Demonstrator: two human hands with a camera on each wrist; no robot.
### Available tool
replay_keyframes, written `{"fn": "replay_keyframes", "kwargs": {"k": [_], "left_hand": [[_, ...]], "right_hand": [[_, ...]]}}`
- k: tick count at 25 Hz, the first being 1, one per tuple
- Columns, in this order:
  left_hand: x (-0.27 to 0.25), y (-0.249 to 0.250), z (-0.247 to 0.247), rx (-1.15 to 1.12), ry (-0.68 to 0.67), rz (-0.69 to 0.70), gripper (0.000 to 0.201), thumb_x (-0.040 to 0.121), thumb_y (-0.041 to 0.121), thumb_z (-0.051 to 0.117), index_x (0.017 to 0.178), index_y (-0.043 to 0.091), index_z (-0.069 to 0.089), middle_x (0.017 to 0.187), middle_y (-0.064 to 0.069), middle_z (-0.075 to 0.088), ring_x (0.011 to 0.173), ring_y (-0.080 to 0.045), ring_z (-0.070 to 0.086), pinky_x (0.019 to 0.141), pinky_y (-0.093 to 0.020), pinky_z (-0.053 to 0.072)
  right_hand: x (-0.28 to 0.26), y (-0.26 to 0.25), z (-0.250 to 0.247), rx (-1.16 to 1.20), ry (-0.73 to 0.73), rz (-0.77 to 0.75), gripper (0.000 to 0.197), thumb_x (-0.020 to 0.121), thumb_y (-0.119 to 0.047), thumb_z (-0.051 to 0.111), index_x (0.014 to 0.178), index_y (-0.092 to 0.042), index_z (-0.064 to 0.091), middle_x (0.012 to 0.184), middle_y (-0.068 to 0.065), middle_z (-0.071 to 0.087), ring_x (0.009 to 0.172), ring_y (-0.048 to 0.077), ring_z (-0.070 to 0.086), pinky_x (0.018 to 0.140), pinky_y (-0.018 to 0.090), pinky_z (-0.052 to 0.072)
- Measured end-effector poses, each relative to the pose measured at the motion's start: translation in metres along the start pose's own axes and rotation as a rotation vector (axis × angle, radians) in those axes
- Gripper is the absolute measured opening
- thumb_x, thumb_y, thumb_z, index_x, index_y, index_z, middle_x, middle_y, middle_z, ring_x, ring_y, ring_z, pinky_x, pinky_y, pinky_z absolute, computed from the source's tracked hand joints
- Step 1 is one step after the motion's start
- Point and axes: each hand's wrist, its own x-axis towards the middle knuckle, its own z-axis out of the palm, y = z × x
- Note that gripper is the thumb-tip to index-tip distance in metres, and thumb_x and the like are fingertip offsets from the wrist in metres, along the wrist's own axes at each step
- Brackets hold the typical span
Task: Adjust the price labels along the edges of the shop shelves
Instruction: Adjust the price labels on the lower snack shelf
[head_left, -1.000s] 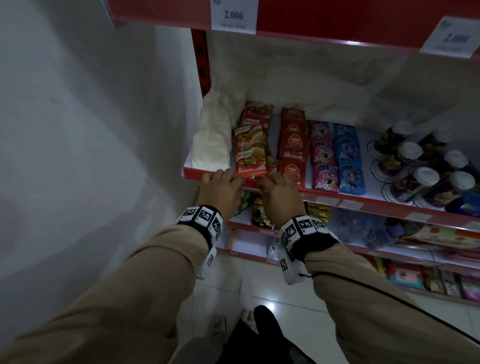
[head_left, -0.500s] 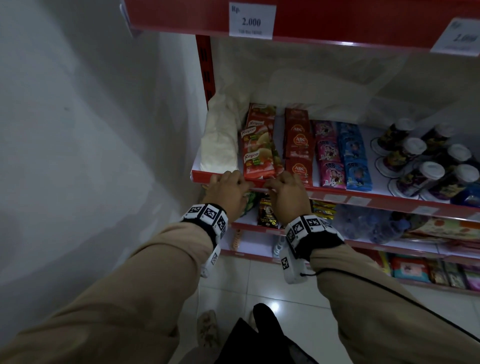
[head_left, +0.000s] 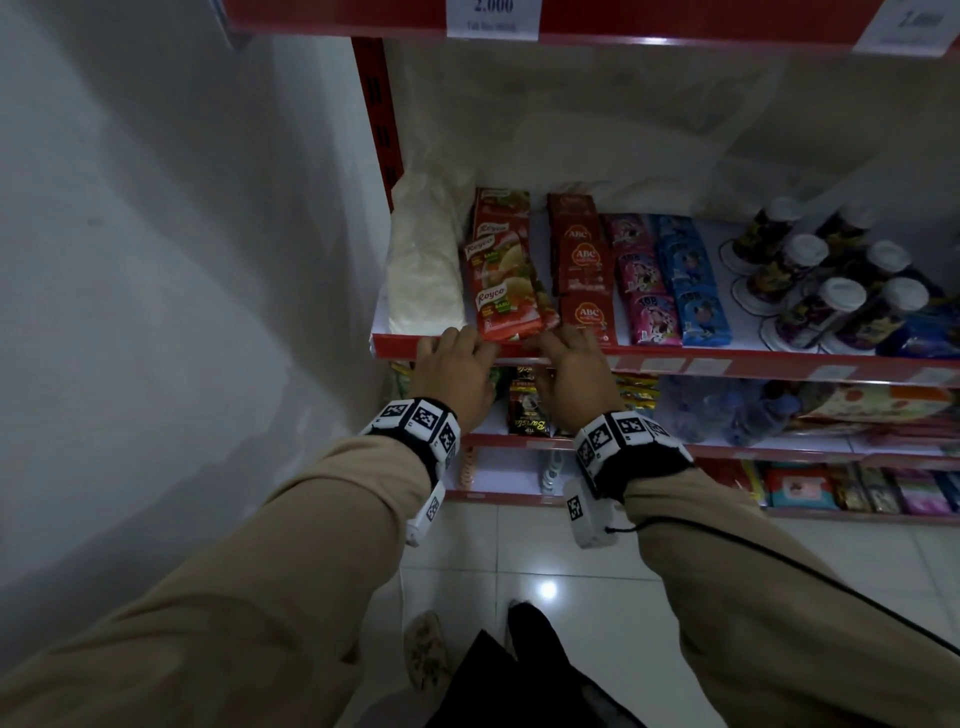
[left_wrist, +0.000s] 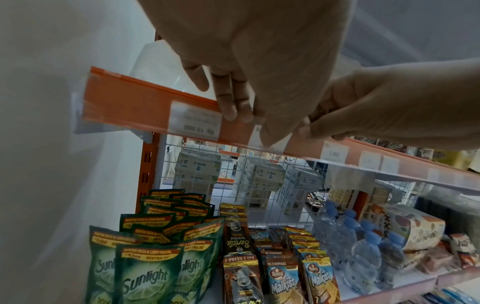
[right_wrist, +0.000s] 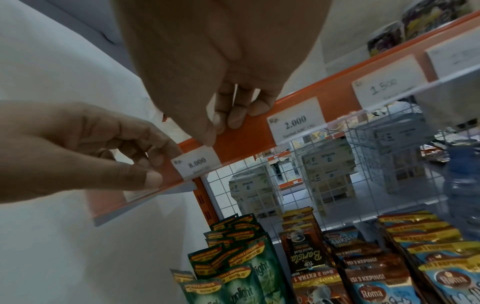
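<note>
A white price label (right_wrist: 197, 164) reading 8.000 sits in the clear strip of the red shelf rail (head_left: 727, 366), near its left end. My left hand (head_left: 457, 358) pinches the strip at the label's left end, thumb below and fingers curled over the top. My right hand (head_left: 563, 358) grips the rail at the label's right end, with its thumb tip on the label's top edge and its fingers (right_wrist: 233, 115) hooked over the rail (right_wrist: 246, 139). In the left wrist view the left hand (left_wrist: 249, 123) hides most of this label (left_wrist: 280, 144). A 10.000 label (left_wrist: 197, 121) sits further left.
Royco packs (head_left: 506, 306), ABC sachets (head_left: 587, 275) and cups (head_left: 821, 291) stand on the shelf right behind the rail. More labels follow to the right, first a 2.000 label (right_wrist: 296, 121). A white wall (head_left: 156, 260) closes the left side. Sunlight pouches (left_wrist: 145, 277) and water bottles (left_wrist: 363, 246) fill the shelf below.
Both hands stay on the same stretch of the shelf rail, the right one a little nearer the left. The head view has shifted slightly.
</note>
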Motion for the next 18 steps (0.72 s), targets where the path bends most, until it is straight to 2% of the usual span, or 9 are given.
{"fn": "replay_keyframes", "kwargs": {"k": [3, 7, 11, 15, 18], "left_hand": [[-0.004, -0.010, 0.000, -0.032, 0.027, 0.039, 0.043, 0.083, 0.032, 0.059, 0.124, 0.022, 0.051, 0.121, -0.001, 0.051, 0.112, -0.023, 0.045, 0.090, -0.038, 0.028], [-0.011, -0.033, -0.005, -0.010, 0.032, 0.028, 0.040, 0.084, 0.030, 0.058, 0.123, 0.020, 0.053, 0.119, -0.002, 0.052, 0.110, -0.024, 0.046, 0.091, -0.037, 0.026], [-0.023, -0.065, -0.009, -0.022, 0.023, 0.003, 0.042, 0.086, 0.026, 0.056, 0.127, 0.018, 0.052, 0.123, -0.004, 0.050, 0.113, -0.025, 0.044, 0.093, -0.037, 0.025], [-0.030, -0.079, -0.008, -0.004, -0.008, 0.004, 0.049, 0.089, 0.025, 0.051, 0.137, 0.019, 0.046, 0.129, -0.004, 0.045, 0.118, -0.025, 0.040, 0.096, -0.037, 0.026], [-0.032, -0.080, -0.005, -0.007, -0.022, 0.023, 0.052, 0.086, 0.024, 0.054, 0.138, 0.021, 0.045, 0.127, -0.005, 0.044, 0.117, -0.026, 0.039, 0.093, -0.037, 0.026]], "right_hand": [[-0.002, -0.005, -0.002, 0.015, 0.033, 0.024, 0.040, 0.077, -0.005, 0.058, 0.116, -0.015, 0.060, 0.116, 0.011, 0.059, 0.107, 0.033, 0.046, 0.088, 0.040, 0.042], [0.006, -0.028, 0.002, -0.068, -0.027, -0.024, 0.037, 0.078, -0.006, 0.056, 0.113, -0.016, 0.064, 0.118, 0.007, 0.060, 0.112, 0.031, 0.047, 0.090, 0.041, 0.041], [0.014, -0.052, 0.015, -0.092, -0.059, -0.121, 0.039, 0.077, -0.005, 0.055, 0.115, -0.010, 0.065, 0.113, 0.015, 0.063, 0.109, 0.033, 0.051, 0.091, 0.040, 0.040], [0.013, -0.066, 0.030, -0.176, -0.062, -0.151, 0.041, 0.075, -0.007, 0.054, 0.115, -0.008, 0.065, 0.111, 0.015, 0.064, 0.105, 0.033, 0.051, 0.086, 0.042, 0.042], [0.011, -0.068, 0.036, -0.184, -0.009, -0.153, 0.040, 0.072, -0.007, 0.055, 0.110, -0.009, 0.066, 0.108, 0.014, 0.064, 0.100, 0.035, 0.052, 0.081, 0.043, 0.044]]}}
